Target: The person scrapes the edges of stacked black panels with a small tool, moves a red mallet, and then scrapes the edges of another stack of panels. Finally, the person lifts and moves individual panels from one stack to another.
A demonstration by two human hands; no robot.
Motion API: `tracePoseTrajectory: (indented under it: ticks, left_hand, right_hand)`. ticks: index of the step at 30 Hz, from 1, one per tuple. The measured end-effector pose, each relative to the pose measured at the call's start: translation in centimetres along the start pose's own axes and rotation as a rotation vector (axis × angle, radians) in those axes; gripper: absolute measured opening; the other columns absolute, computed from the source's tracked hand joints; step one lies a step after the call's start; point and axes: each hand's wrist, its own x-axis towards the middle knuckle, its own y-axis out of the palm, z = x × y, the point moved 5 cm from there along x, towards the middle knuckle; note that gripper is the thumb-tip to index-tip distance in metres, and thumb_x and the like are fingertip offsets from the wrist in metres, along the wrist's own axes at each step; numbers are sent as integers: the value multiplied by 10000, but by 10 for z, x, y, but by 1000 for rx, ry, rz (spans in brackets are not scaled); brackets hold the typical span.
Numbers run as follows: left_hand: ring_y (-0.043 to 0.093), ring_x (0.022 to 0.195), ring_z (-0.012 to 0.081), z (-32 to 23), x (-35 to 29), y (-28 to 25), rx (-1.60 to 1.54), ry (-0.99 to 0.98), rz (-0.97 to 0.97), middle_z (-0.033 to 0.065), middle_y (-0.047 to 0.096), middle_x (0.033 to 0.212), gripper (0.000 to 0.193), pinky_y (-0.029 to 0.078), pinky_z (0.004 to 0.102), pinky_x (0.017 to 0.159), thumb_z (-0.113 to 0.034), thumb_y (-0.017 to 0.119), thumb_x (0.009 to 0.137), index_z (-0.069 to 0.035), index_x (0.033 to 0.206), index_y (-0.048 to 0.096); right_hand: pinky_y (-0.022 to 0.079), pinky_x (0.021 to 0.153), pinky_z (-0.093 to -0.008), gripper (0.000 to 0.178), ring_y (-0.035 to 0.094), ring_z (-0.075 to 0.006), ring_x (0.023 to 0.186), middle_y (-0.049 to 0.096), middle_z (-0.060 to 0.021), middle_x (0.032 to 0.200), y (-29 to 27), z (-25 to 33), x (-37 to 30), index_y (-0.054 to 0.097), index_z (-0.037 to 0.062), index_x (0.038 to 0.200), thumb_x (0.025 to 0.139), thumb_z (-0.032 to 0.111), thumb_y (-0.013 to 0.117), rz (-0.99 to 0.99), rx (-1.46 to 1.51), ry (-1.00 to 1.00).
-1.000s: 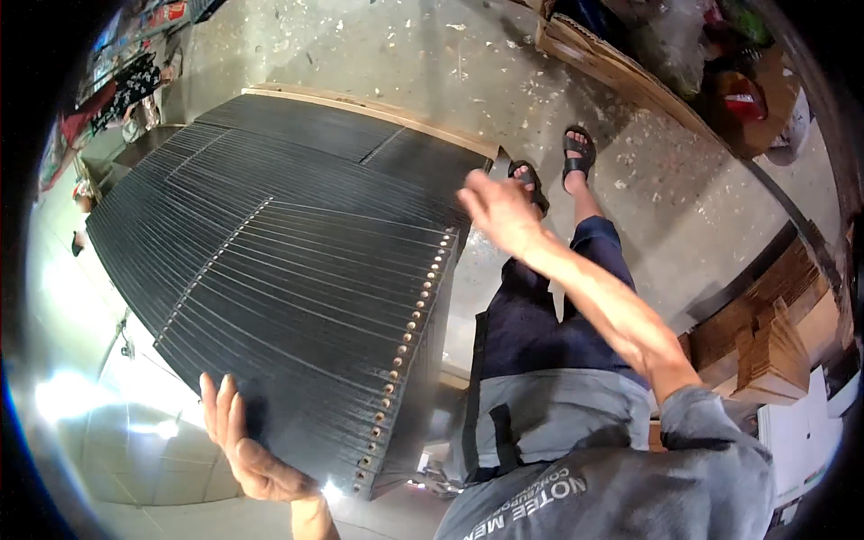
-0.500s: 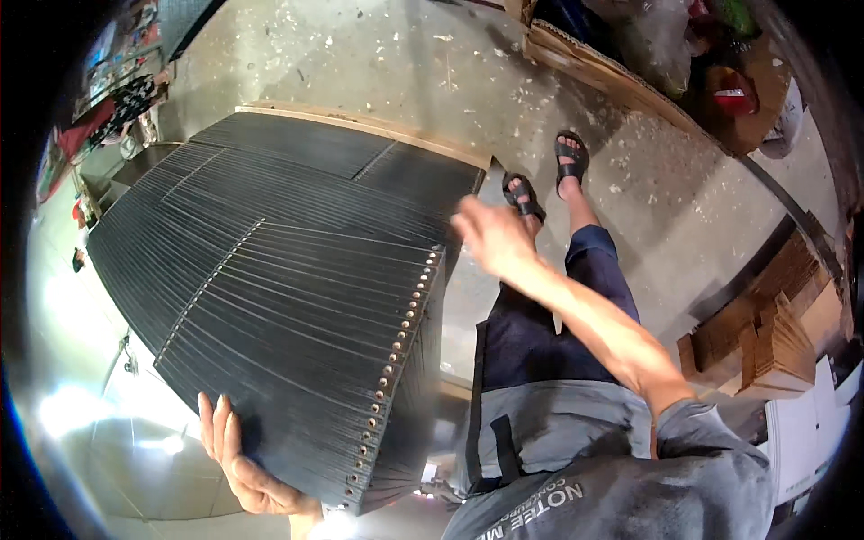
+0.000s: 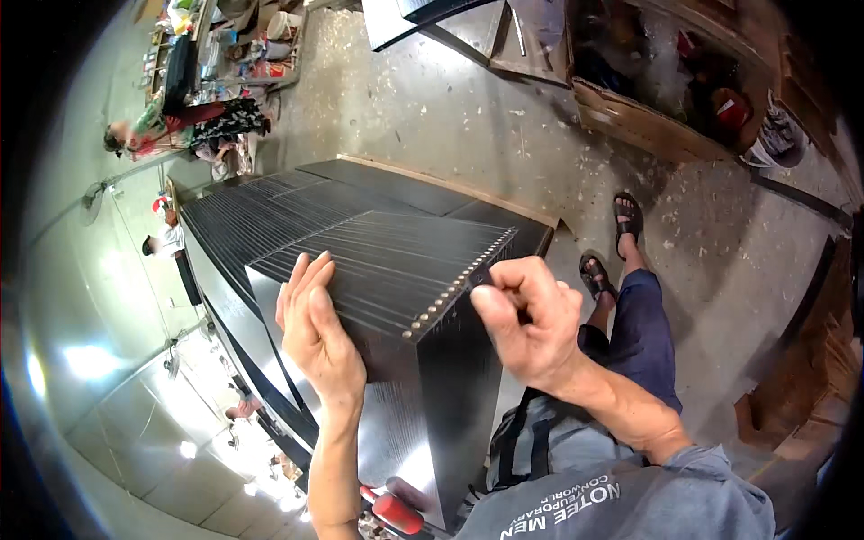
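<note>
A tall stack of thin black panels (image 3: 400, 256) stands in front of me, with a row of small round holes along its right edge. My left hand (image 3: 319, 328) rests along the stack's near left side, its fingers stretched out and close together. At the right edge, beside the holes, my right hand (image 3: 535, 324) is closed, with its fingers curled and its thumb against the edge. Whatever may lie inside those fingers is hidden. More black panels (image 3: 270, 198) lie fanned in long overlapping rows beyond the stack.
A pale wooden strip (image 3: 450, 187) borders the far panels. At the upper right stands an open cardboard box (image 3: 648, 121) with plastic bags inside. Another person (image 3: 180, 126) is at the upper left, near cluttered shelves. Below the stack sits a red object (image 3: 396, 513).
My left hand has moved up along the stack's left side. My right hand has come down from above the far right corner to the holed edge. The view has shifted.
</note>
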Motion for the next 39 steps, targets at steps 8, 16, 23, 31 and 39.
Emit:
tracePoseTrajectory:
  ticks: [8, 16, 23, 31, 39]
  left_hand:
    - [594, 1282, 314, 3, -7, -1, -28, 18, -51, 130, 735, 1176, 336, 346, 419, 1118, -202, 485, 1076, 33, 1134, 718]
    - [552, 1334, 285, 3, -8, -1, -2, 27, -32, 140, 716, 1225, 379, 383, 414, 1136, -248, 463, 1100, 26, 1177, 714]
    - [575, 1304, 319, 3, -6, 5, -21, -2, -30, 154, 724, 1206, 364, 400, 409, 1103, -203, 449, 1095, 36, 1138, 720]
    - [515, 1373, 327, -2, -6, 17, -65, -68, 3, 172, 682, 1285, 435, 359, 439, 1174, -218, 370, 1121, 79, 1209, 675]
    - [509, 1367, 307, 1, -6, 20, -21, -105, -2, 192, 639, 1342, 492, 336, 441, 1190, -260, 314, 1130, 84, 1256, 641]
  right_hand:
    - [480, 498, -307, 99, 636, -227, 522, 612, -106, 665, 33, 38, -6, 609, -22, 930, 910, 5, 702, 2, 55, -161]
    - [476, 467, -384, 132, 647, -311, 518, 592, -149, 597, 25, -28, -7, 586, 19, 898, 967, 107, 655, -102, -166, 57]
    - [494, 462, -378, 116, 652, -257, 534, 608, -99, 667, 36, 20, -8, 595, 16, 904, 942, 79, 684, -89, 28, -209]
    - [483, 427, -357, 134, 651, -266, 481, 601, -131, 600, 12, -95, 0, 579, 17, 894, 1006, 90, 597, -200, -46, 72]
    - [492, 476, -344, 74, 617, -244, 518, 571, -86, 639, 24, -85, 0, 581, 49, 898, 929, 73, 644, -61, 76, -5]
